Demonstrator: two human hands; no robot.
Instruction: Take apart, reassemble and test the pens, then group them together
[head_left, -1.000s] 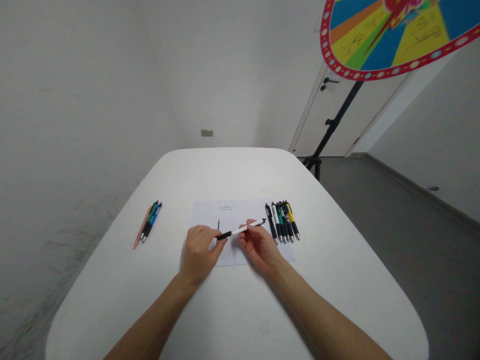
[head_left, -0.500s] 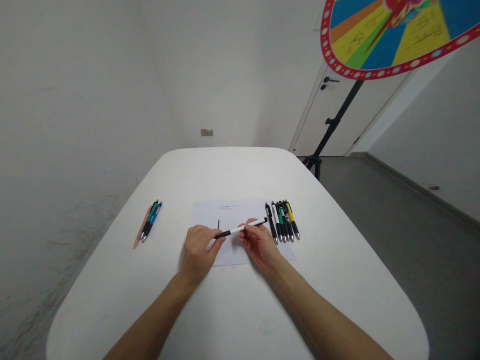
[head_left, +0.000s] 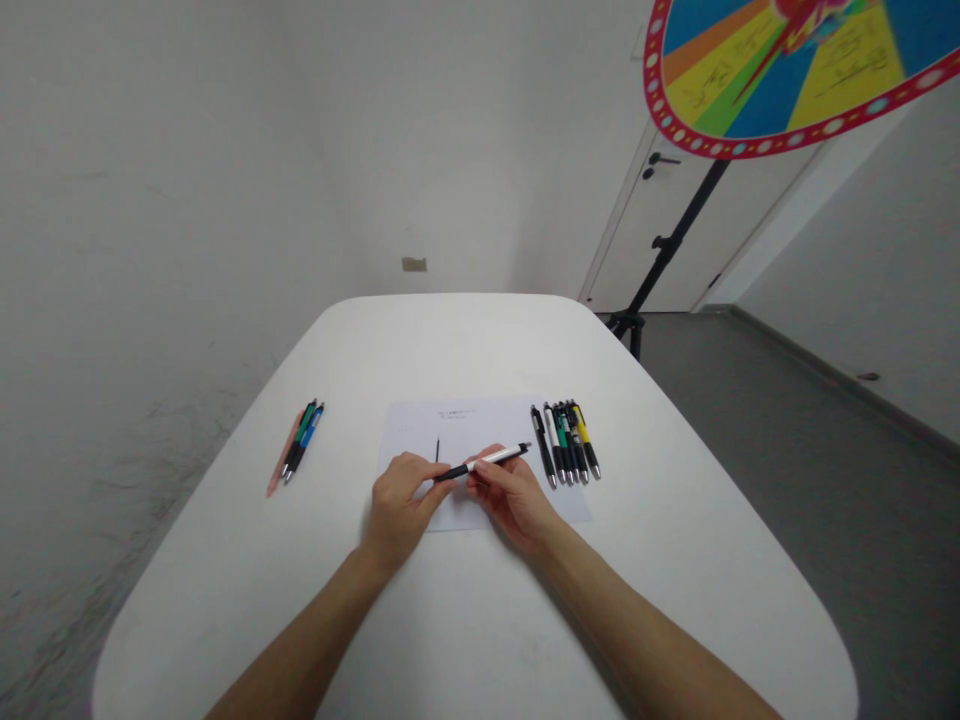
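A white pen with a black grip (head_left: 504, 455) is held slantwise between my two hands, above a sheet of paper (head_left: 405, 425). My left hand (head_left: 405, 500) pinches its black lower end between thumb and fingers. Around the white barrel, nearer the clip end, the fingers of my right hand (head_left: 516, 498) are closed. A short dark mark or thin part (head_left: 438, 448) shows on the paper just beyond my left fingers; I cannot tell which. A few written lines (head_left: 456, 413) run along the top of the sheet.
Right of my right hand, several pens (head_left: 570, 445) lie side by side, partly on the paper. At the left are a green pen (head_left: 304, 432), a blue pen (head_left: 309, 440) and a pink pen (head_left: 282, 462). Beyond the table (head_left: 465, 340) stands a colourful wheel (head_left: 772, 90) on a black stand.
My right hand has shifted slightly left along the pen, toward my left hand. The pen has turned a little, so its clip now shows near the upper end.
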